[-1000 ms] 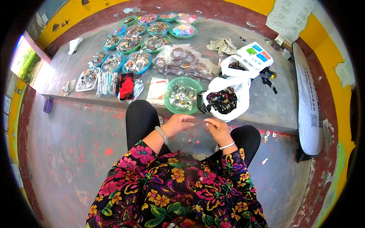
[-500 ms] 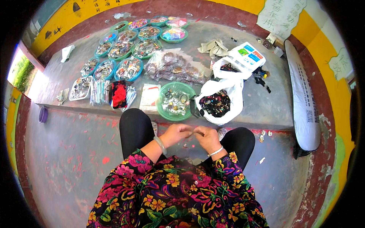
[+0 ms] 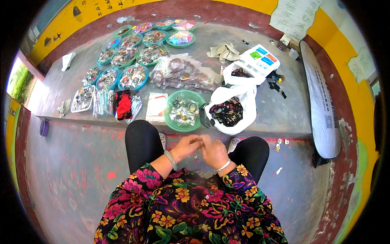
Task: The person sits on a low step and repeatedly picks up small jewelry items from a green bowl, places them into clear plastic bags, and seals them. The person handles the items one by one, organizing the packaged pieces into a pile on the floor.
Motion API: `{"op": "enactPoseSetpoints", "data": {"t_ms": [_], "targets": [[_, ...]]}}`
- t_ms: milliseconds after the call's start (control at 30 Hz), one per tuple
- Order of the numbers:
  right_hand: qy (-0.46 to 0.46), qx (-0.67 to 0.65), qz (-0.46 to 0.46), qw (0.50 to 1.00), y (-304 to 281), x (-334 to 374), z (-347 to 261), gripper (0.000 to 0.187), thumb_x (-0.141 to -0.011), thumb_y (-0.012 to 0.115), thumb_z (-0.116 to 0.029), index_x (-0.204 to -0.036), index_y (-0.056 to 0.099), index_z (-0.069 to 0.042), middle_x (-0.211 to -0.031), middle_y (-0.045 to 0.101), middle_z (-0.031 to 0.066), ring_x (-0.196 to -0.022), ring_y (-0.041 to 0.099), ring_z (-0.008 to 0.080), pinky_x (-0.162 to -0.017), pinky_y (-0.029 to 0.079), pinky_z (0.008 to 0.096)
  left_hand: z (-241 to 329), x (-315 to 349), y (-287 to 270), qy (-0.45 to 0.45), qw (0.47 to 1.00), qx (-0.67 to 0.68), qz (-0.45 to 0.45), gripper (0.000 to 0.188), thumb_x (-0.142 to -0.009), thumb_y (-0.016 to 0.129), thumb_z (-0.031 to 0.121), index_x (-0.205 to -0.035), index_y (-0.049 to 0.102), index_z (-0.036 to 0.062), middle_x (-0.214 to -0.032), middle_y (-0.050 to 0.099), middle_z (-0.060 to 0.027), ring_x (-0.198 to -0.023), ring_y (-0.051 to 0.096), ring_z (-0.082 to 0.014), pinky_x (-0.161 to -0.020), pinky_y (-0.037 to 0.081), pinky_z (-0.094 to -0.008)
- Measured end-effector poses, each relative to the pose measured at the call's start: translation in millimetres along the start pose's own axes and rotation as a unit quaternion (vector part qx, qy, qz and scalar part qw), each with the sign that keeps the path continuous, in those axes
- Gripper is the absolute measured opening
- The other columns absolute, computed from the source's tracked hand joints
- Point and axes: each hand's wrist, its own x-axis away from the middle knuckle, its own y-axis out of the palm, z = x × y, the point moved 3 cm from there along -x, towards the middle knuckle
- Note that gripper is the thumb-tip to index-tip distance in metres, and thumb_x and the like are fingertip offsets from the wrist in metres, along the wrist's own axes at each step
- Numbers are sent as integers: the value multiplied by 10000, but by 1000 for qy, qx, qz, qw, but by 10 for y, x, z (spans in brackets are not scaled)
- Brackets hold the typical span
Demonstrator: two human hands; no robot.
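Note:
Between my knees, my left hand (image 3: 187,148) is closed, its fingertips pinched together; whatever they hold is too small to make out. My right hand (image 3: 215,153) meets it at the fingertips, its fingers smeared by motion. Just beyond them, on the raised concrete ledge, sits a green plastic basin (image 3: 178,127) holding small silvery and dark pieces. Touching its right side is a white plastic bag (image 3: 246,120), rolled open around a heap of small dark, multicoloured pieces (image 3: 227,113). A black flap (image 3: 207,117) lies between the basin and the bag.
Several basins (image 3: 133,76) of small goods stand at the back left. Clear packets (image 3: 183,73) are piled mid-ledge. Nearer lie a white tray (image 3: 82,99), a red-and-black pouch (image 3: 123,106) and white packs (image 3: 156,106). A second white bag (image 3: 260,61) and a long silvery board (image 3: 321,101) are at right.
My right hand has shifted slightly left and turned over the left fingertips, its fingers now blurred. The whole view has shifted a little; the basin and bags stay in place.

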Motion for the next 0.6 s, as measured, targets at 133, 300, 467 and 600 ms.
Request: {"op": "enactPoseSetpoints", "data": {"t_ms": [133, 300, 467, 600], "targets": [[-63, 16, 22, 998, 12, -35, -64, 352, -704, 552, -58, -1043, 458, -44, -697, 575, 114, -615, 555, 301, -564, 423, 388, 96, 36, -28, 18, 999, 23, 33, 233, -845, 523, 102, -1037, 562, -24, -934, 593, -48, -861, 550, -112, -764, 452, -257], [-123, 23, -11, 992, 100, -54, -66, 545, -643, 629, -76, -1143, 417, -33, -725, 572, 103, -650, 553, 304, -609, 415, 392, 123, 54, -65, 45, 995, 61, 71, 222, -856, 493, 127, -992, 597, -13, -917, 614, -76, -812, 571, -130, -721, 459, -260], [-137, 32, -70, 988, 117, -97, -105, 754, -609, 653, -79, -1277, 310, -15, -775, 567, 110, -689, 545, 304, -634, 409, 392, 105, 39, -112, 45, 992, 47, 105, 207, -845, 474, 83, -958, 613, -20, -901, 623, -94, -804, 580, -149, -718, 465, -272], [-163, 39, -73, 983, 140, -177, -129, 654, -719, 491, -67, -1334, 271, -31, -749, 549, 92, -662, 528, 251, -594, 380, 351, 51, -17, -170, 94, 984, -60, 140, 189, -828, 488, 57, -926, 629, -24, -879, 641, -109, -793, 581, -140, -733, 462, -274]]}}
